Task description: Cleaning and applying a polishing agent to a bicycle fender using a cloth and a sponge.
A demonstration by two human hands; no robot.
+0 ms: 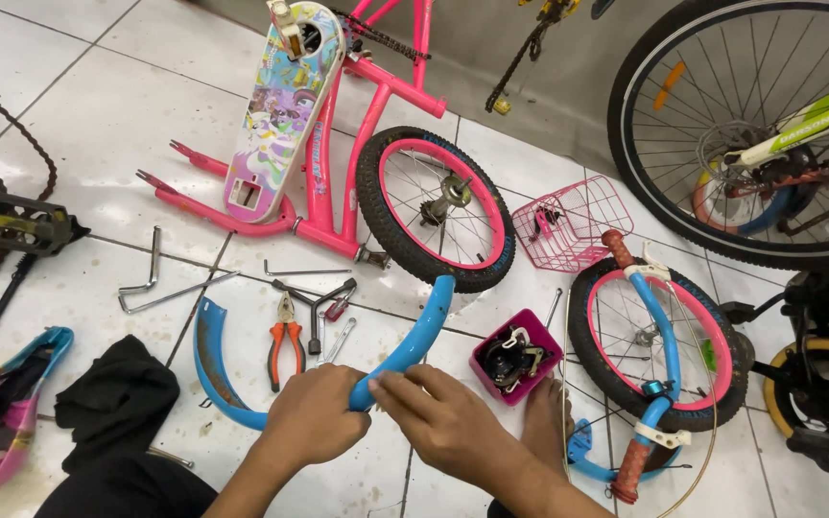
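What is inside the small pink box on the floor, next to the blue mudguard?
The pink box holds a pile of small dark and silver metal parts, perhaps clips or brackets. What lies beneath that pile, at the bottom, is covered and cannot be seen.

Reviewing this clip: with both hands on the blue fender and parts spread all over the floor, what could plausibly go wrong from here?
1. The left hand and right hand grip the blue fender at one end; its free end could swing into the small pink box of parts and spill it.
2. The pliers and Y-shaped wrench lie close by; they might be knocked or knelt on.
3. The bare foot sits beside the wheel's spokes, so it could be scraped.
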